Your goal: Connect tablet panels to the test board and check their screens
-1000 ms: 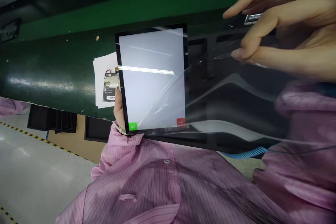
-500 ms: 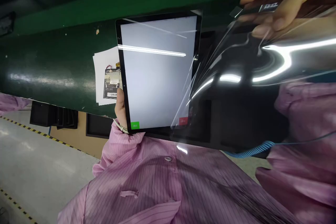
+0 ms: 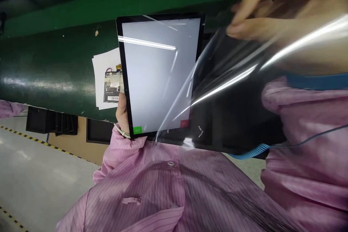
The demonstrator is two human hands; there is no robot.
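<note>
Tablet in the middle of the head view, its screen lit a pale grey, with a green patch in the near left corner and a red patch in the near right one. A bright strip of light is mirrored across the far part of the glass. The left hand has hold of the tablet by its left edge, toward the near corner: the thumb lies along the rim, and the other fingers are hidden, so how they are bent I cannot tell. A pale cord circles that wrist.

The right hand, blurred, is raised at the far right, its thumb and a finger closed in a pinch on clear film, the other fingers loosely spread. The film sweeps from there toward the near left, in front of the tablet's near right part; whether it touches the glass there I cannot tell. A blue band sits on the right wrist, and a coiled blue cord lies along the near right.

Left of the tablet, white paper lies on the green surface, with a battery and circuit board on it, partly covered by the tablet. Black trays stand below the surface at the left, near striped tape on the grey floor.
</note>
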